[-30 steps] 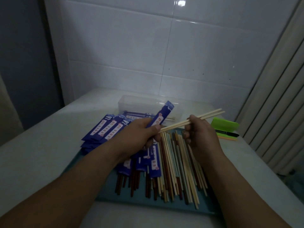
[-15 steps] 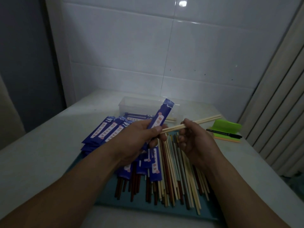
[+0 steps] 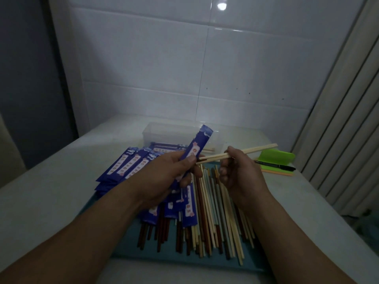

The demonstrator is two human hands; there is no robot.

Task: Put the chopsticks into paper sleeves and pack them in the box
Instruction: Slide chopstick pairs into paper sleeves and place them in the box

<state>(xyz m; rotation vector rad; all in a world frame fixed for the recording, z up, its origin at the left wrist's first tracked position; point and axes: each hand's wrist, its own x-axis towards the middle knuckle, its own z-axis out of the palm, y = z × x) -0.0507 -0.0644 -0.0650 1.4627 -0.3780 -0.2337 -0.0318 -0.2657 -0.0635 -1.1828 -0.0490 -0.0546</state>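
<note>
Chopsticks (image 3: 252, 151), a pale pair, sit pinched in my right hand (image 3: 240, 175), tips aimed left at the blue paper sleeve (image 3: 196, 148). My left hand (image 3: 174, 173) grips that sleeve by its lower part, thumb on its face, top end tilted toward the far edge of the tabletop (image 3: 51, 191). The tips lie just beside the left thumb; I cannot see the sleeve's mouth, so I judge them not yet inside. The clear box (image 3: 164, 130) waits near the far edge. My worry is that the thumb presses the mouth flat, so the tips skid off or crumple the paper. The two sticks could also splay, letting only one enter.
</note>
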